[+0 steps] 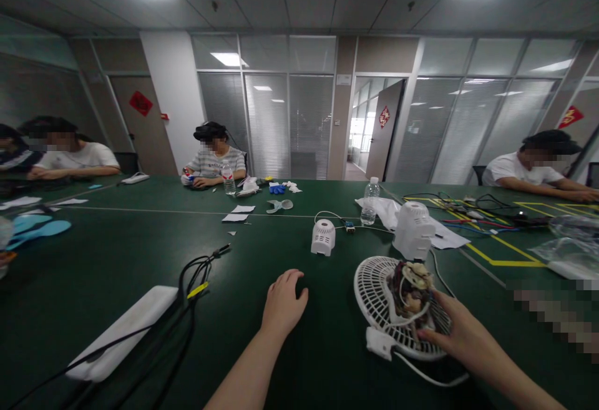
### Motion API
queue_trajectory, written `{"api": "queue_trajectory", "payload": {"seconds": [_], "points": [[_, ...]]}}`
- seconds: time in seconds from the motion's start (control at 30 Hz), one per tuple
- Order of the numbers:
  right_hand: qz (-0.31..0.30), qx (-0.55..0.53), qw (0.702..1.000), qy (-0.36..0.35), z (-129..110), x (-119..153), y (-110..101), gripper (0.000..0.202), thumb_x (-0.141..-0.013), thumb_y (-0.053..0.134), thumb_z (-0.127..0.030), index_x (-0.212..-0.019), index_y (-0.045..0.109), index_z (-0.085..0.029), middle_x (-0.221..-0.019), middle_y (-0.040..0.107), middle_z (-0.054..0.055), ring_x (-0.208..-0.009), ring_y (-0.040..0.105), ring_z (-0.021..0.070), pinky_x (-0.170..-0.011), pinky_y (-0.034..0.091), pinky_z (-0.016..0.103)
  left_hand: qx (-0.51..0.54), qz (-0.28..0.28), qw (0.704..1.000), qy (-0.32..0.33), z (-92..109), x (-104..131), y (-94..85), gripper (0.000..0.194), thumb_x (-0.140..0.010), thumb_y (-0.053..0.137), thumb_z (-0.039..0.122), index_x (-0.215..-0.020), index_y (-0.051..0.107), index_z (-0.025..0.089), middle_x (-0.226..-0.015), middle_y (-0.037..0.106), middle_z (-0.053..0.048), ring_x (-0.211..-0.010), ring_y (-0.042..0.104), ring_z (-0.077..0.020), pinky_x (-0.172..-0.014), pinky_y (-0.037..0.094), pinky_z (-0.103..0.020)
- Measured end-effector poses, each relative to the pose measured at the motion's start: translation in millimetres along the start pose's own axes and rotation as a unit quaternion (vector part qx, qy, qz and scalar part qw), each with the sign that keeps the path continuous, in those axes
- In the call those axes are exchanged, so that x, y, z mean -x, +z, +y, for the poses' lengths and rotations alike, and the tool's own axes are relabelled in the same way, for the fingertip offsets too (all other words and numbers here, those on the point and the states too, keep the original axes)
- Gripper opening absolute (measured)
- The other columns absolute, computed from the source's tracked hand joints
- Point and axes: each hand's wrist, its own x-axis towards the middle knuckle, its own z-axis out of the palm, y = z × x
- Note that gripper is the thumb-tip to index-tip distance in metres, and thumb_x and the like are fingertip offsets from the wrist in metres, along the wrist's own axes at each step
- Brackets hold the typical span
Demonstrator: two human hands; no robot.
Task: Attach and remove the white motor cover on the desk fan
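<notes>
My left hand lies on the green table with nothing in it, its fingers loosely extended and apart. To the right is a round white fan grille, lying flat. On it sits the exposed fan motor with its wires. My right hand reaches in from the right, thumb and fingers around the motor's right side; some fingertips are hidden. A small white box with a white cable rests at the grille's near edge. Behind stand a small vented white housing and a larger white housing.
A white power strip and black cables lie on the left. A water bottle stands behind the housings. Tangled wires and yellow tape are at the far right. Several people sit around the table.
</notes>
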Motion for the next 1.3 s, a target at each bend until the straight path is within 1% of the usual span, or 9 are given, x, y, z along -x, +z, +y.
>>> {"api": "queue_trajectory", "payload": {"seconds": [0.13,0.23,0.47,0.6,0.77,0.87,1.03,1.17,1.3], "points": [[-0.063,0.018,0.997,-0.044,-69.6,-2.2,25.6,0.081,-0.068,0.067,-0.048,-0.136,0.045,-0.01,-0.135,0.052,0.018,-0.126,0.048,0.034,-0.109,0.036,0.048,0.06,0.033,0.995,0.074,8.5,2.8,-3.4,0.038,-0.087,0.051,0.036,-0.124,0.053,0.027,-0.135,0.051,-0.004,-0.125,0.048,-0.0242,-0.105,0.036,-0.042],[-0.07,0.012,0.994,-0.081,-108.5,-3.9,42.5,0.082,-0.069,0.07,-0.046,-0.139,0.042,-0.013,-0.134,0.054,0.015,-0.126,0.048,0.0313,-0.109,0.036,0.045,0.101,0.012,0.986,0.135,11.1,4.3,-5.3,0.052,-0.083,0.058,0.046,-0.13,0.049,0.027,-0.139,0.048,-0.006,-0.127,0.046,-0.0262,-0.107,0.036,-0.043],[-0.034,-0.002,0.995,-0.098,-154.0,-15.1,75.3,0.083,-0.069,0.07,-0.049,-0.139,0.041,-0.017,-0.137,0.052,0.012,-0.127,0.045,0.0319,-0.105,0.039,0.047,0.093,-0.01,0.976,0.196,7.4,3.1,-12.1,0.099,-0.065,0.068,0.066,-0.145,0.03,0.02,-0.148,0.037,-0.013,-0.137,0.032,-0.0338,-0.114,0.023,-0.05],[-0.054,-0.028,0.992,-0.109,-156.4,-21.6,75.7,0.077,-0.072,0.065,-0.046,-0.139,0.041,-0.016,-0.14,0.049,0.013,-0.129,0.042,0.0329,-0.106,0.037,0.05,0.072,-0.018,0.981,0.181,10.1,3.1,-15.7,0.105,-0.062,0.072,0.059,-0.147,0.024,0.02,-0.148,0.037,-0.012,-0.136,0.034,-0.0327,-0.115,0.02,-0.05],[-0.128,-0.098,0.978,-0.13,-137.8,-44.7,58.1,0.063,-0.071,0.052,-0.017,-0.134,0.048,-0.021,-0.133,0.056,0.008,-0.123,0.052,0.0252,-0.106,0.038,0.042,0.047,-0.014,0.988,0.147,13.3,2.1,-19.9,0.105,-0.062,0.073,0.057,-0.148,0.022,0.024,-0.148,0.038,-0.009,-0.135,0.034,-0.0322,-0.111,0.023,-0.05],[-0.099,-0.143,0.978,-0.119,-127.6,-76.0,58.6,0.048,-0.074,0.048,-0.016,-0.121,0.058,-0.023,-0.116,0.067,0.006,-0.107,0.062,0.0231,-0.098,0.045,0.04,0.039,-0.032,0.989,0.142,16.5,1.2,-24.1,0.108,-0.058,0.074,0.061,-0.147,0.024,0.026,-0.147,0.04,-0.009,-0.135,0.033,-0.0354,-0.109,0.022,-0.052],[-0.031,-0.174,0.98,-0.094,-122.7,-147.8,92.2,0.042,-0.08,0.05,-0.024,-0.122,0.056,-0.02,-0.115,0.066,0.009,-0.105,0.062,0.0237,-0.096,0.046,0.042,0.051,-0.051,0.985,0.157,19.9,-0.2,-30.1,0.111,-0.054,0.077,0.061,-0.146,0.026,0.028,-0.144,0.042,-0.008,-0.132,0.035,-0.0349,-0.106,0.027,-0.049],[-0.031,-0.195,0.975,-0.097,-125.4,-198.0,126.7,0.061,-0.074,0.063,-0.029,-0.132,0.048,-0.019,-0.133,0.053,0.012,-0.122,0.051,0.0266,-0.104,0.04,0.045,0.053,-0.05,0.985,0.159,17.2,-1.9,-29.5,0.11,-0.053,0.078,0.06,-0.146,0.027,0.028,-0.145,0.041,-0.008,-0.132,0.034,-0.0344,-0.107,0.026,-0.05],[-0.049,-0.218,0.97,-0.099,-126.0,-224.1,154.2,0.086,-0.06,0.076,-0.03,-0.138,0.042,-0.018,-0.14,0.045,0.014,-0.132,0.041,0.0287,-0.11,0.033,0.044,0.05,-0.045,0.985,0.159,15.3,-5.2,-26.7,0.108,-0.055,0.076,0.062,-0.145,0.029,0.027,-0.145,0.041,-0.009,-0.135,0.031,-0.0344,-0.11,0.022,-0.051]]}}
